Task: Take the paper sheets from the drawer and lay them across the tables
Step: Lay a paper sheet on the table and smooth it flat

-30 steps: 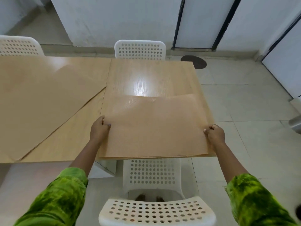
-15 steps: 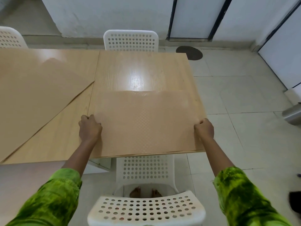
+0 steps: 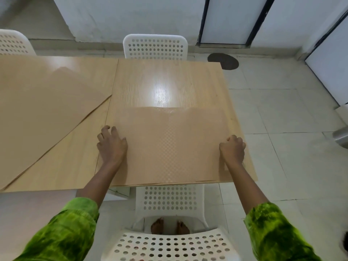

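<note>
Your left hand (image 3: 112,146) is open, fingers spread on the left edge of the paper sheet (image 3: 169,147). Your right hand (image 3: 232,149) has its grip closed on the right edge. The sheet lies flat on the table (image 3: 169,81).

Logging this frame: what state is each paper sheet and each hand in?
near paper sheet: flat on the right table, covering its near half.
left paper sheet: lying askew on the left table.
left hand: open, resting on the near sheet's left edge.
right hand: fingers curled at its right edge; grip unclear.
</note>
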